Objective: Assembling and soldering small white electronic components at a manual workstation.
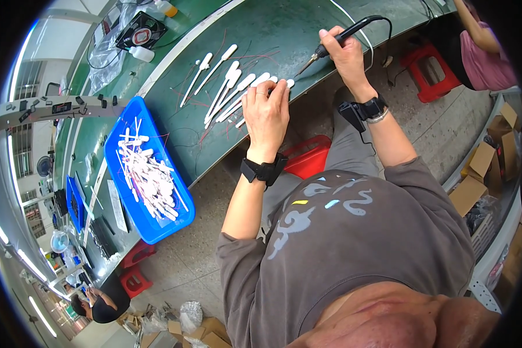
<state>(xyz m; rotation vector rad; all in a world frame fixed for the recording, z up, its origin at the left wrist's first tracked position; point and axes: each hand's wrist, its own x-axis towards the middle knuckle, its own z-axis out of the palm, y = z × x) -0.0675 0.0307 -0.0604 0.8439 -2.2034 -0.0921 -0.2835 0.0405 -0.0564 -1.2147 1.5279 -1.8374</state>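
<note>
My right hand (347, 61) grips the black handle of a soldering iron (362, 24) whose metal tip slants down and left toward the bench. Close to that tip, the rounded end of a small white plastic stick (290, 83) pokes out from the fingers of my left hand (265, 116). Those fingers are closed on it, and they hide the rest of the piece. I cannot tell whether the tip touches it. Several similar white sticks with wider heads (232, 78) lie side by side left of my left hand, with thin red wires around them.
A blue bin (187, 217) heaped with white sticks (148, 180) stands at the bench's left. A black fan (142, 36) and a bottle (141, 54) are farther back. Red stools (429, 72) stand on the floor; another person (486, 55) is at the upper right, cardboard boxes (475, 168) below.
</note>
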